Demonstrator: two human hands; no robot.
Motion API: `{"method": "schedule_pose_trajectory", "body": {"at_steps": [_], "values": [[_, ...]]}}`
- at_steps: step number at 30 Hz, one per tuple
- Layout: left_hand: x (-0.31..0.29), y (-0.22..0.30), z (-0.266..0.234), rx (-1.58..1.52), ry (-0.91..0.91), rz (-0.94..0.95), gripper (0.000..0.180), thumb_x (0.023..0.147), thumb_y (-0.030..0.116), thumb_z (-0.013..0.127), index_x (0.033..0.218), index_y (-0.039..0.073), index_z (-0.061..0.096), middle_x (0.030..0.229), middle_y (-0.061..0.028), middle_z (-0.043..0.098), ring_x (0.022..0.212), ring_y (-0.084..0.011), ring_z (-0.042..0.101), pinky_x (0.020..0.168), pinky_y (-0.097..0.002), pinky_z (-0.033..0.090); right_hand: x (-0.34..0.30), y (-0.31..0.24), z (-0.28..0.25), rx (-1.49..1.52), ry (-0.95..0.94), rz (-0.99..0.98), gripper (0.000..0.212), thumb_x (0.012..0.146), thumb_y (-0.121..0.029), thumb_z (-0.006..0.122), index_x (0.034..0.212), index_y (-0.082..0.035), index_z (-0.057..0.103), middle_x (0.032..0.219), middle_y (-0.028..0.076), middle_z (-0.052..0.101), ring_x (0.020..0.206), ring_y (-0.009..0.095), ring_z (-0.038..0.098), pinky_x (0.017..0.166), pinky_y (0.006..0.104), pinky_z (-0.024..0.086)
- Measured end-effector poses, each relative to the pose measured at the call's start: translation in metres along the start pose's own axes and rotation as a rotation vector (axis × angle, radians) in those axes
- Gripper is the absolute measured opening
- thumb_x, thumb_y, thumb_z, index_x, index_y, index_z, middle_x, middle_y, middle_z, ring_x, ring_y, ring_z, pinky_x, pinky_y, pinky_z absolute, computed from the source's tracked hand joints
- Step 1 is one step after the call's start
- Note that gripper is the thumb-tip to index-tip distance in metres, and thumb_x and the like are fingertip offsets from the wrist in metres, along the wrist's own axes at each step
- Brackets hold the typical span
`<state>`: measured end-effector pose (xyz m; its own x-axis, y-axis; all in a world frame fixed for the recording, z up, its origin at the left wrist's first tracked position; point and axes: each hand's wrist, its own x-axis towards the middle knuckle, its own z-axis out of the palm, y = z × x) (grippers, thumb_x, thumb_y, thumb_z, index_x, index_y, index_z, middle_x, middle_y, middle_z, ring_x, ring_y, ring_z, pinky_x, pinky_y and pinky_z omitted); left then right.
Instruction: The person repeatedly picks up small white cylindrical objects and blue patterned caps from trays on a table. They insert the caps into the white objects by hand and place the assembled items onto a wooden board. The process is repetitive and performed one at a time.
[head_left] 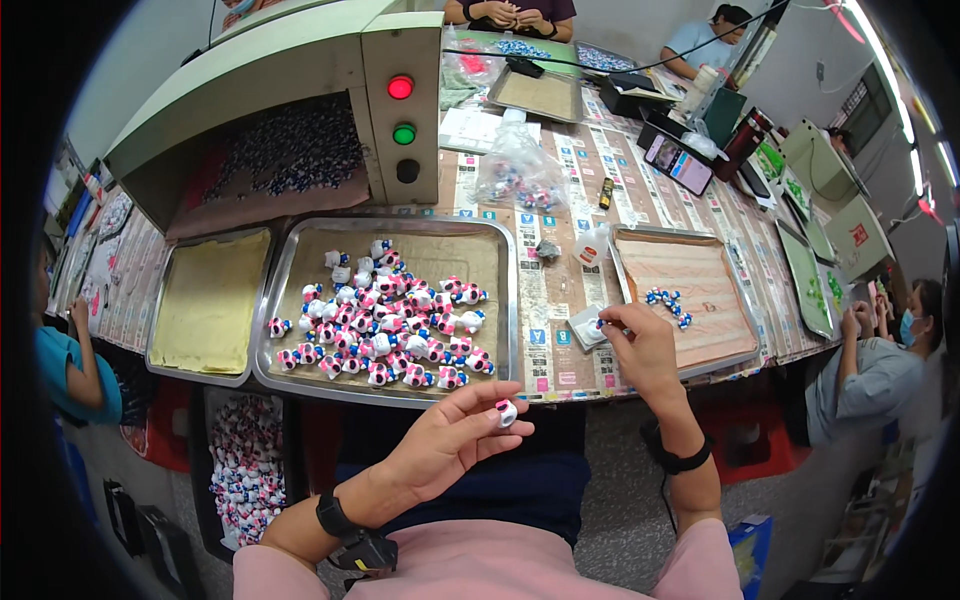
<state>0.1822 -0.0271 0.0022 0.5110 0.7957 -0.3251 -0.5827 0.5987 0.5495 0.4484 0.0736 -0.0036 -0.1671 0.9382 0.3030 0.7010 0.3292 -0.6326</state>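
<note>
My left hand (450, 440) is raised in front of the table edge, palm up. Between its thumb and fingers is a small white and pink figurine head (507, 413). My right hand (640, 345) pinches a tiny blue-and-white piece (599, 324) just over a small white pad (588, 326) on the table. A metal tray (510, 300) left of centre bears a pile of pink, white and blue figurines (385, 320). On the paper-lined tray (715, 245) at the right lie several small blue-and-white pieces (668, 301).
A machine (400, 180) with red and green lights stands behind an empty-looking yellow-lined tray (210, 300). A white bottle (592, 245), a plastic bag (520, 175) and a phone (678, 165) are beyond. Below the table, a bin (208, 500) holds more figurines. Other people sit around.
</note>
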Motion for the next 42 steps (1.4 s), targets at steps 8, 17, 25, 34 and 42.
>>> {"method": "schedule_pose_trajectory", "body": {"at_steps": [8, 17, 25, 34, 42], "values": [[0.002, -0.003, -0.004, 0.056, 0.013, 0.000, 0.031, 0.094, 0.007, 0.056, 0.125, 0.003, 0.050, 0.115, -0.0072, 0.058, 0.109, -0.0180, 0.060, 0.091, -0.0268, 0.051, 0.002, 0.006, 0.004, -0.229, -0.046, -0.187, 0.010, 0.074, 0.002, 0.065, 0.084, 0.001, 0.067, 0.083, 0.014, 0.065, 0.080, 0.031, 0.064, 0.072, 0.0363, 0.050], [0.008, -0.006, 0.001, 0.046, 0.010, -0.024, 0.029, 0.093, 0.006, 0.058, 0.121, 0.003, 0.052, 0.111, -0.0060, 0.059, 0.107, -0.0178, 0.060, 0.091, -0.0272, 0.051, -0.004, 0.002, 0.000, -0.041, 0.005, -0.031, 0.009, 0.078, 0.001, 0.065, 0.086, 0.000, 0.068, 0.084, 0.014, 0.066, 0.077, 0.028, 0.064, 0.068, 0.0340, 0.051], [0.019, -0.017, 0.004, 0.018, 0.024, 0.031, 0.027, 0.092, 0.003, 0.057, 0.118, 0.004, 0.053, 0.112, -0.0072, 0.060, 0.108, -0.0183, 0.060, 0.093, -0.0280, 0.051, -0.033, -0.055, -0.019, 0.280, -0.082, 0.008, 0.013, 0.078, 0.002, 0.067, 0.091, 0.001, 0.069, 0.089, 0.011, 0.068, 0.078, 0.018, 0.065, 0.066, 0.0267, 0.051], [0.020, -0.018, 0.008, 0.026, 0.018, 0.009, 0.024, 0.091, 0.002, 0.059, 0.114, 0.005, 0.054, 0.110, -0.0062, 0.060, 0.105, -0.0149, 0.060, 0.094, -0.0289, 0.050, -0.061, -0.079, -0.010, 0.504, -0.188, 0.014, 0.016, 0.079, 0.002, 0.070, 0.094, -0.001, 0.070, 0.091, 0.009, 0.068, 0.078, 0.013, 0.064, 0.066, 0.0237, 0.051], [0.018, -0.022, 0.005, 0.027, 0.038, 0.013, 0.023, 0.087, 0.000, 0.064, 0.109, 0.004, 0.057, 0.108, -0.0076, 0.062, 0.103, -0.0151, 0.061, 0.094, -0.0309, 0.051, -0.062, -0.083, -0.009, 0.481, -0.248, 0.028, 0.016, 0.079, 0.001, 0.070, 0.095, 0.000, 0.070, 0.091, 0.010, 0.068, 0.081, 0.014, 0.065, 0.072, 0.0249, 0.052]]}}
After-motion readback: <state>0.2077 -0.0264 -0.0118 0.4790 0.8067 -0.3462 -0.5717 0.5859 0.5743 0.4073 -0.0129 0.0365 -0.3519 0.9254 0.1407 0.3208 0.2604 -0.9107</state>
